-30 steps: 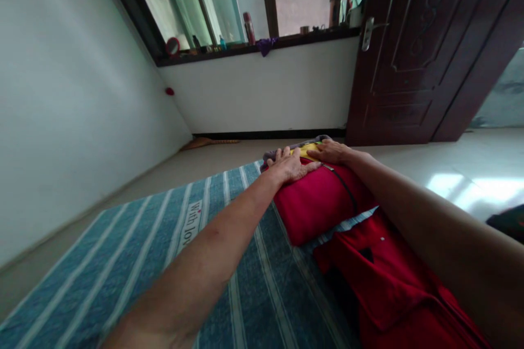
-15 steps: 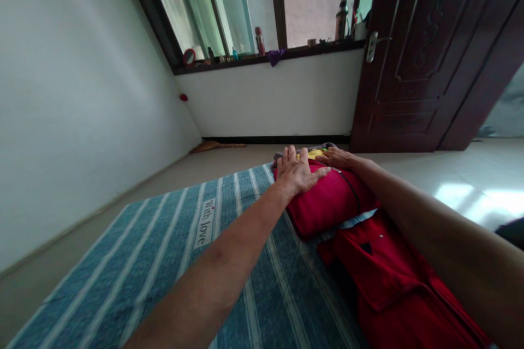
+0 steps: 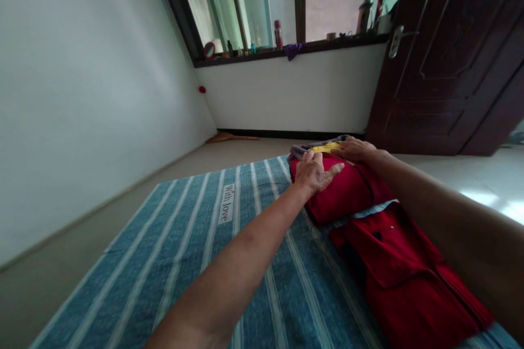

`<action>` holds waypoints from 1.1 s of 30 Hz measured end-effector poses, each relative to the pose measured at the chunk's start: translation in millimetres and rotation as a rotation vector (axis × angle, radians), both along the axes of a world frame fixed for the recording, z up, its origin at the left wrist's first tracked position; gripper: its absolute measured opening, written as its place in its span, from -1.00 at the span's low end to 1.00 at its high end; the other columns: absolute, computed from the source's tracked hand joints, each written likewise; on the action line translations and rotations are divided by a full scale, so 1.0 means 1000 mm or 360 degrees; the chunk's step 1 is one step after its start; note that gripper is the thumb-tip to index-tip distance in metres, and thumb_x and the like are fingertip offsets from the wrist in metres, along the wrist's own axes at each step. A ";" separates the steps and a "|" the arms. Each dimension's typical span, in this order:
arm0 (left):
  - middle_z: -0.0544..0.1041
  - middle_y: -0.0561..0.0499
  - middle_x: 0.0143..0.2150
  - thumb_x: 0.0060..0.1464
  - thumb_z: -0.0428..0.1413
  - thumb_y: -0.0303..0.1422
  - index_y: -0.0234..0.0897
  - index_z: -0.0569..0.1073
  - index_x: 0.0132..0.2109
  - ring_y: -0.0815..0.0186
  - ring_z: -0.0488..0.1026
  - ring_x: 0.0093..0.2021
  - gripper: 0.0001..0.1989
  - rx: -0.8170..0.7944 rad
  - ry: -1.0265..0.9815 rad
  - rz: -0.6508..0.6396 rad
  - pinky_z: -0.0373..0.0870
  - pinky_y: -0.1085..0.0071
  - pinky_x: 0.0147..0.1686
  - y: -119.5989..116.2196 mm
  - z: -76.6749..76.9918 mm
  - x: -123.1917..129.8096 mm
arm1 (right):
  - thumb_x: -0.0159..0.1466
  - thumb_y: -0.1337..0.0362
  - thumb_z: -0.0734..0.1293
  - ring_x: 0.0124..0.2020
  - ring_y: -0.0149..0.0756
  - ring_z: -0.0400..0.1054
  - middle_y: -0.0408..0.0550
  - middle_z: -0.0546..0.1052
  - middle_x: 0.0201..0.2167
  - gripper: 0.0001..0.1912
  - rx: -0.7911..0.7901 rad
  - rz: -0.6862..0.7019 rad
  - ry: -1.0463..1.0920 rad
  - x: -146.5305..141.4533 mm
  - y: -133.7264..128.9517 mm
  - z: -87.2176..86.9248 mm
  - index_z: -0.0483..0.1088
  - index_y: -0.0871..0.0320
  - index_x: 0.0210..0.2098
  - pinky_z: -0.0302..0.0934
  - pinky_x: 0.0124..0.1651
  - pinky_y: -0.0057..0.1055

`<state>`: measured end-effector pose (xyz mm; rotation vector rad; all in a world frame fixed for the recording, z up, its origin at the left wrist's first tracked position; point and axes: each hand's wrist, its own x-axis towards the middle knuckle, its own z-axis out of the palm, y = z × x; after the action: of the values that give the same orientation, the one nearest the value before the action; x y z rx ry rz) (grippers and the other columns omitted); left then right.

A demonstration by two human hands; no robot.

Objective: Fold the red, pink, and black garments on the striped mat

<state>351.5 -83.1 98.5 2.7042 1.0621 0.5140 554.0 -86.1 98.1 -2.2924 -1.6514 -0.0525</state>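
My left hand (image 3: 317, 173) rests with fingers spread on the upper left part of a folded red garment (image 3: 344, 191). On the far right side of the same bundle, my right hand (image 3: 355, 149) lies with its palm down, its fingertips by a yellow cloth (image 3: 326, 147). A grey cloth (image 3: 301, 150) edges the far end of the bundle. Nearer to me, a second red garment (image 3: 403, 262) with a collar-like fold lies on the blue striped bedcover (image 3: 254, 191). A light strip shows between the two red pieces.
The bed's far edge ends before a white wall (image 3: 286, 98) with a window above. Bottles, a round mirror (image 3: 209, 50) and a purple cloth (image 3: 293, 50) are on the sill. A dark red door (image 3: 446, 76) stands at the right. A broom-like object (image 3: 231, 137) lies on the floor.
The whole view has shifted, so the room and bed appear further right. Both hands stay on the red bundle, with the fingers of my left hand slightly lower on its far edge.
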 end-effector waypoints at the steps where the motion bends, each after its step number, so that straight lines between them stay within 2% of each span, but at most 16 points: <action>1: 0.20 -0.31 0.28 0.17 -0.17 0.12 -0.42 0.27 0.16 0.04 0.08 0.32 -0.29 0.0035 -0.0058 -0.0016 0.09 0.15 0.23 -0.004 0.000 -0.004 | 0.26 -0.05 0.22 -0.03 -0.07 0.34 0.15 0.46 -0.04 -0.54 -0.0066 -0.0033 -0.0071 -0.005 -0.002 0.007 0.47 0.18 -0.11 0.15 0.00 -0.17; 3: 0.26 -0.30 0.25 0.19 -0.13 0.06 -0.42 0.31 0.12 0.06 0.13 0.29 -0.37 0.0091 -0.0147 -0.0065 0.13 0.17 0.22 -0.011 0.000 -0.015 | 0.30 -0.05 0.17 0.01 0.00 0.31 0.22 0.41 0.01 -0.50 -0.0062 -0.0073 -0.0144 -0.020 -0.007 0.020 0.43 0.22 -0.05 0.14 0.01 -0.13; 6: 0.27 -0.28 0.25 0.18 -0.05 0.01 -0.41 0.32 0.12 0.05 0.15 0.29 -0.41 0.0098 -0.0181 -0.0091 0.14 0.15 0.22 -0.023 -0.002 -0.040 | 0.32 -0.05 0.12 -0.05 -0.03 0.34 0.21 0.42 -0.01 -0.49 0.0050 0.0009 -0.0310 -0.055 -0.022 0.039 0.40 0.21 -0.02 0.18 -0.07 -0.21; 9: 0.26 -0.30 0.25 0.16 0.01 -0.03 -0.40 0.33 0.10 0.02 0.13 0.30 -0.45 0.0071 -0.0129 -0.0064 0.12 0.10 0.24 -0.037 -0.012 -0.076 | 0.34 0.06 0.13 -0.15 -0.13 0.38 0.13 0.47 -0.09 -0.59 0.0267 0.0260 -0.0418 -0.103 -0.048 0.048 0.39 0.17 -0.02 0.18 -0.19 -0.32; 12: 0.27 -0.28 0.26 0.15 0.06 -0.11 -0.36 0.33 0.09 0.02 0.12 0.31 -0.52 0.0080 -0.0112 -0.0010 0.12 0.04 0.24 -0.056 -0.035 -0.128 | 0.35 0.15 0.14 -0.21 -0.21 0.39 0.06 0.49 -0.18 -0.68 0.0386 0.0627 -0.0348 -0.155 -0.077 0.042 0.42 0.17 -0.11 0.16 -0.25 -0.39; 15: 0.27 -0.34 0.25 0.11 0.11 -0.17 -0.39 0.33 0.09 -0.02 0.12 0.30 -0.52 0.0053 -0.0107 0.0101 0.15 -0.01 0.23 -0.083 -0.066 -0.193 | 0.34 0.17 0.18 -0.25 -0.25 0.40 0.01 0.50 -0.25 -0.72 0.0328 0.0991 -0.0181 -0.203 -0.103 0.021 0.42 0.18 -0.13 0.17 -0.27 -0.43; 18: 0.32 -0.29 0.22 0.10 0.12 -0.17 -0.32 0.34 0.08 -0.01 0.15 0.29 -0.54 0.0066 -0.0155 0.0241 0.20 -0.04 0.20 -0.122 -0.092 -0.263 | 0.32 0.19 0.22 -0.21 -0.24 0.43 0.03 0.51 -0.19 -0.74 0.0228 0.1295 -0.0035 -0.249 -0.125 -0.011 0.42 0.17 -0.10 0.23 -0.23 -0.41; 20: 0.33 -0.27 0.22 0.11 0.12 -0.18 -0.30 0.34 0.08 -0.01 0.15 0.29 -0.56 0.0077 -0.0140 0.0363 0.23 -0.04 0.18 -0.154 -0.104 -0.307 | 0.30 0.20 0.23 -0.22 -0.20 0.45 0.03 0.52 -0.18 -0.75 0.0105 0.1413 0.0054 -0.279 -0.139 -0.034 0.43 0.16 -0.10 0.27 -0.21 -0.35; 23: 0.31 -0.27 0.23 0.11 0.12 -0.24 -0.29 0.36 0.07 -0.02 0.14 0.30 -0.60 0.0048 -0.0057 0.0597 0.27 -0.03 0.16 -0.205 -0.111 -0.363 | 0.30 0.23 0.23 -0.21 -0.16 0.47 0.03 0.53 -0.18 -0.74 -0.0081 0.1514 0.0190 -0.325 -0.160 -0.065 0.42 0.16 -0.08 0.32 -0.19 -0.28; 28: 0.33 -0.24 0.22 0.09 0.13 -0.33 -0.28 0.38 0.05 0.00 0.16 0.29 -0.64 0.0114 -0.0004 0.0995 0.30 -0.02 0.16 -0.283 -0.116 -0.432 | 0.34 0.24 0.14 -0.15 -0.17 0.47 0.09 0.52 -0.12 -0.69 -0.0121 0.1713 0.0366 -0.403 -0.193 -0.105 0.41 0.18 -0.05 0.35 -0.11 -0.25; 33: 0.29 -0.27 0.25 0.15 0.06 -0.32 -0.32 0.34 0.10 -0.01 0.12 0.31 -0.62 0.0276 0.0147 0.1344 0.29 -0.05 0.16 -0.341 -0.131 -0.474 | 0.32 0.13 0.17 0.11 -0.01 0.31 0.21 0.41 0.11 -0.59 0.0274 0.1772 0.0189 -0.465 -0.218 -0.147 0.39 0.22 0.04 0.25 0.09 -0.09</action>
<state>-122.5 -423.8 -32.2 2.3042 2.2747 0.6140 89.0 -304.5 -48.9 -0.9849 -2.4606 0.1790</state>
